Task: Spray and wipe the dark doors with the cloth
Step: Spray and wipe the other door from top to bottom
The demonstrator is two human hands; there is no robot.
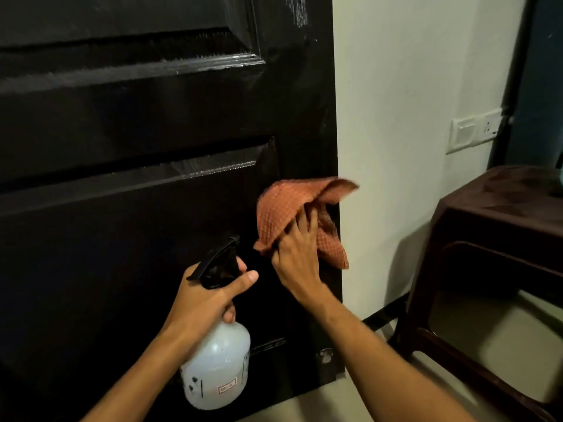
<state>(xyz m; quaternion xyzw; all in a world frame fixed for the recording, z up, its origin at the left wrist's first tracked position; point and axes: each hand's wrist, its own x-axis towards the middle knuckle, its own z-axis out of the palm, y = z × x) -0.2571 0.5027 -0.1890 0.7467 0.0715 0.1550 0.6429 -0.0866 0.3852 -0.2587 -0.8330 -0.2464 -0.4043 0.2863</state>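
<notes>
right hand (297,257): grip closed on an orange waffle-weave cloth (285,213), fingers curled into the bunched fabric, which is held against the dark door (137,117) near its right edge, level with the lower panel. one corner of the cloth flares out past the door edge over the white wall (411,86); another fold hangs down beside the wrist.

left hand (210,292): grip closed round the neck of a spray bottle (217,363), thumb lying along the black trigger head (217,266), fingers wrapped below it. nozzle points toward the door. bottle body is translucent white with a small label near its base, held low before the door's lower part, left of the cloth and apart from it.

door: black, glossy, with raised panels; pale streaks and droplets on the panel ledges and near the top right corner. a small round metal fitting (325,356) sits near its bottom right corner.

right of the door: white wall, a switch and socket plate (475,130), a dark brown plastic stool (499,239) on the pale floor (457,324).
</notes>
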